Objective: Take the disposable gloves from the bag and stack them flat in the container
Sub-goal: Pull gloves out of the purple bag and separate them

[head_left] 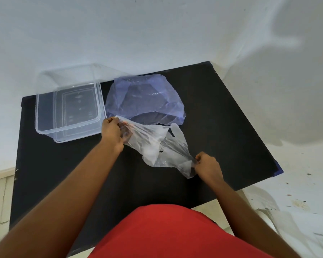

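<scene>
My left hand (112, 132) and right hand (208, 165) each pinch an end of a clear disposable glove (157, 144) above the black bench (222, 118). Bluish bag (145, 98) lies beside the clear container (67, 107). I read no writing.

the left hand (113, 132) and right hand (207, 165) hide the pinched ends of the clear gloves (157, 146), whose count is unclear, and the counter (63, 174) near edge sits behind the red shirt (175, 233).
</scene>
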